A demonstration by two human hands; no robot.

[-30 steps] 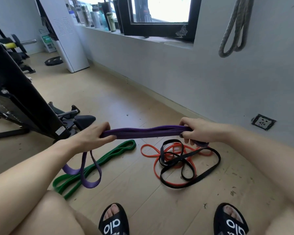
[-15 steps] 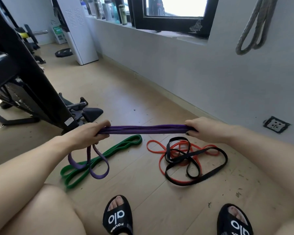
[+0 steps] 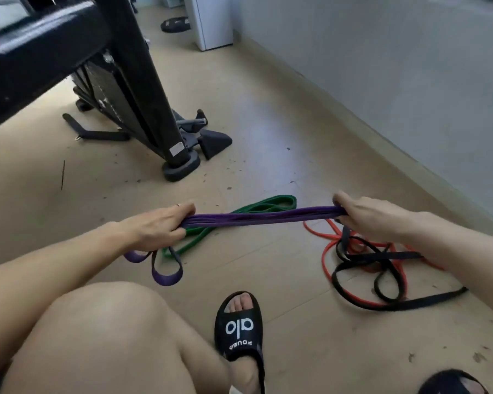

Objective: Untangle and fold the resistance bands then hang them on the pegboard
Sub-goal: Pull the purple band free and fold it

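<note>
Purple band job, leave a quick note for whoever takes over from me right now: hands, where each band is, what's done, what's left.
Left hand grips one end of the purple band; right hand grips the other, with the folded strands stretched between them and short loops hanging below the left hand.
Green band lies folded on the floor under the purple one.
Red band and black band lie tangled together on the floor, right.
Done: purple nearly folded.
Left: finish purple, separate and fold red and black, hang all. The pegboard is not in view.

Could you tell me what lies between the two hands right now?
In the head view, the folded purple band spans from left hand to right hand.
</note>
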